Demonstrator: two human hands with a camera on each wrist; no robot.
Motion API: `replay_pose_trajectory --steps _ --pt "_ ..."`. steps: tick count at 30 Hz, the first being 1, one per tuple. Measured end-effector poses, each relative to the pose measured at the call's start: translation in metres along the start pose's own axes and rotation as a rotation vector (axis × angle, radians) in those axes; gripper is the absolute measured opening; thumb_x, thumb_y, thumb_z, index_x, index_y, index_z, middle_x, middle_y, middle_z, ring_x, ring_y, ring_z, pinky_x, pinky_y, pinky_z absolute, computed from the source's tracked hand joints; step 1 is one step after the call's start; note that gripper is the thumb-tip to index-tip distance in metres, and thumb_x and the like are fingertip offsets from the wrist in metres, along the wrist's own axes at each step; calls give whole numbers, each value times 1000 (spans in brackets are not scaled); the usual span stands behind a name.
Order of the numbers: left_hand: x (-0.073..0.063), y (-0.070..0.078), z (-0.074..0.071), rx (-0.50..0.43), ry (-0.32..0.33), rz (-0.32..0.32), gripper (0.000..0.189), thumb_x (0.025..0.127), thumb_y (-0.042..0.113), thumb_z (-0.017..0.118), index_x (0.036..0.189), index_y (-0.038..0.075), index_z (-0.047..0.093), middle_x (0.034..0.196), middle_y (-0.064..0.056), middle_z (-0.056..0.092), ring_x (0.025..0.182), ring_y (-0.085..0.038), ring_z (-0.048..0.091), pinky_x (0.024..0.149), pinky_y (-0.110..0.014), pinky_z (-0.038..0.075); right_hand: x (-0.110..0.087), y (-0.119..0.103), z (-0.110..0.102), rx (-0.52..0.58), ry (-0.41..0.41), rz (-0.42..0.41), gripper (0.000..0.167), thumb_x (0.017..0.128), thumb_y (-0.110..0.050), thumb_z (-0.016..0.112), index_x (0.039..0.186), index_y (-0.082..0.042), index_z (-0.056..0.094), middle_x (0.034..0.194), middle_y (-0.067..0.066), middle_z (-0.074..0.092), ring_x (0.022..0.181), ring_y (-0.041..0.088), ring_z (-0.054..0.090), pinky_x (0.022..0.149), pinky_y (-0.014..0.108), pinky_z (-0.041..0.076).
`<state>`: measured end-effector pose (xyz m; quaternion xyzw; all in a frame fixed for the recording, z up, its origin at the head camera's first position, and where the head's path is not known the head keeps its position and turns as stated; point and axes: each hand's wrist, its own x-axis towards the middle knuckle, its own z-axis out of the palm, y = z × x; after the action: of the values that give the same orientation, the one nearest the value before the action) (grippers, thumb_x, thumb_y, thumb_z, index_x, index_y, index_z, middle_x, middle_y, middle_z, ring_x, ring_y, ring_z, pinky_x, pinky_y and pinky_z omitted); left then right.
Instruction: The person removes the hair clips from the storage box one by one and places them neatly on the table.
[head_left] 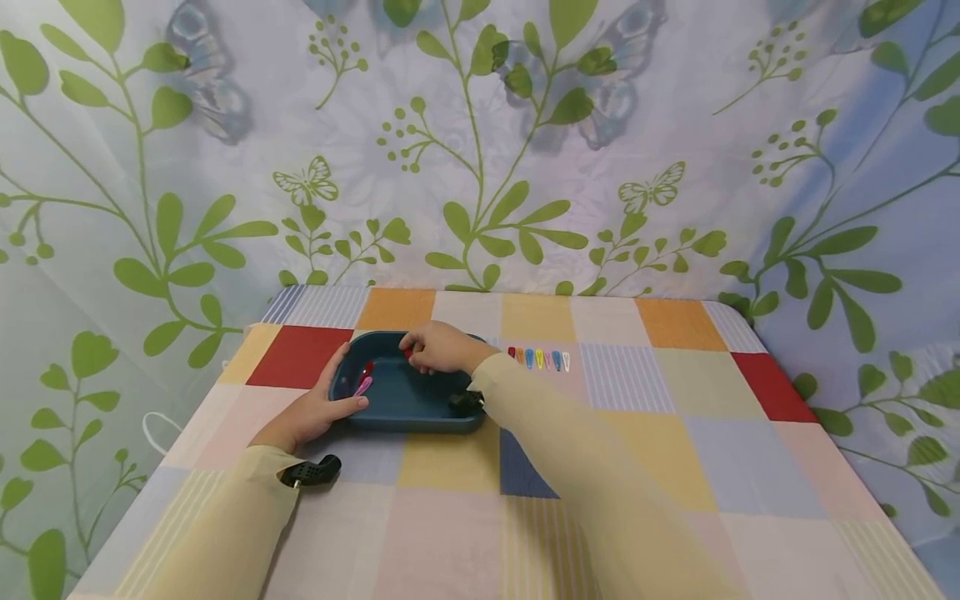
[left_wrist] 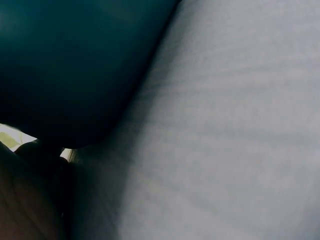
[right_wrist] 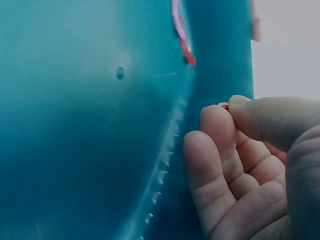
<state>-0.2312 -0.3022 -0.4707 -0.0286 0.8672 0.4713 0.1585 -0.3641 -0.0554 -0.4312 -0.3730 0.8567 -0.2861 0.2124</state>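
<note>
A dark teal tray (head_left: 408, 423) lies on the cloth, with a red hair clip (head_left: 367, 368) and a pink hair clip (head_left: 363, 386) at its left end inside. My left hand (head_left: 311, 412) holds the tray's left side, fingers along the outer wall and thumb over the rim. Above the tray's far side, my right hand (head_left: 442, 346) pinches a small red hair clip (right_wrist: 224, 106) between thumb and index finger; most of the clip is hidden by the fingertips. In the right wrist view the pink clip (right_wrist: 178, 17) overlaps the red one (right_wrist: 188, 54).
To the right of the tray, several snap hair clips (head_left: 538, 359) of different colours form a neat row on the patchwork tablecloth (head_left: 705, 379). A white cord (head_left: 153, 425) loops off the table's left edge. A leaf-patterned curtain (head_left: 480, 167) hangs behind.
</note>
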Motion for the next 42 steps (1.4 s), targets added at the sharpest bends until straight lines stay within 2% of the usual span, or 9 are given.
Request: replay_pose_trajectory --steps 7,11,15,18,23,29,33,37,42 --pt "0 -2 -1 -25 0 16 116 93 49 74 165 47 -17 177 -18 -5 159 -53 4 117 -84 20 -16 3 -17 98 49 -8 41 104 -12 64 145 -7 63 106 13 76 83 23 72 72 27 58" --pt "1 -3 -1 -17 -2 24 117 92 50 74 164 47 -18 176 -21 -3 157 -54 7 116 -83 23 -32 5 -31 100 107 -14 40 105 -12 63 144 -11 64 106 15 76 87 29 73 72 29 58" --pt "0 -3 0 -35 -5 40 117 93 47 74 165 45 -18 176 -22 -3 157 -54 7 116 -83 23 -52 12 -47 117 163 -2 40 104 -12 64 145 -13 64 111 17 75 92 31 74 78 34 62" --pt "0 -2 0 -39 -5 44 116 94 45 73 165 45 -18 176 -22 -4 157 -55 6 117 -83 22 -69 22 -58 142 194 14 41 104 -13 63 145 -13 63 117 19 75 96 32 73 85 41 63" --pt "-2 -1 -1 -30 -5 38 116 94 46 73 165 45 -19 176 -20 -7 158 -55 4 116 -83 21 -94 44 -74 164 243 57 42 105 -15 60 147 -14 61 118 15 73 103 37 71 94 54 60" --pt "-4 -1 -2 17 -9 26 118 93 51 73 164 46 -21 175 -22 -6 156 -57 5 114 -84 25 -121 69 -86 146 285 130 45 105 -17 58 150 -18 59 120 9 72 101 35 70 89 49 59" --pt "-3 -2 -1 15 -13 32 118 93 51 73 164 46 -21 175 -23 -6 156 -57 5 114 -84 26 -137 84 -92 166 318 173 43 106 -16 58 149 -17 59 119 9 72 97 32 69 90 52 59" --pt "-3 -1 0 14 -14 32 118 93 50 73 164 45 -22 175 -23 -7 157 -57 4 114 -84 25 -151 97 -95 188 336 196 42 106 -14 57 148 -13 59 121 17 72 100 38 68 95 59 58" --pt "-3 0 2 -1 -20 28 119 93 50 73 163 45 -23 175 -23 -8 157 -57 3 114 -84 25 -166 112 -96 187 356 223 42 106 -9 56 147 -6 58 123 26 70 103 44 67 92 55 60"
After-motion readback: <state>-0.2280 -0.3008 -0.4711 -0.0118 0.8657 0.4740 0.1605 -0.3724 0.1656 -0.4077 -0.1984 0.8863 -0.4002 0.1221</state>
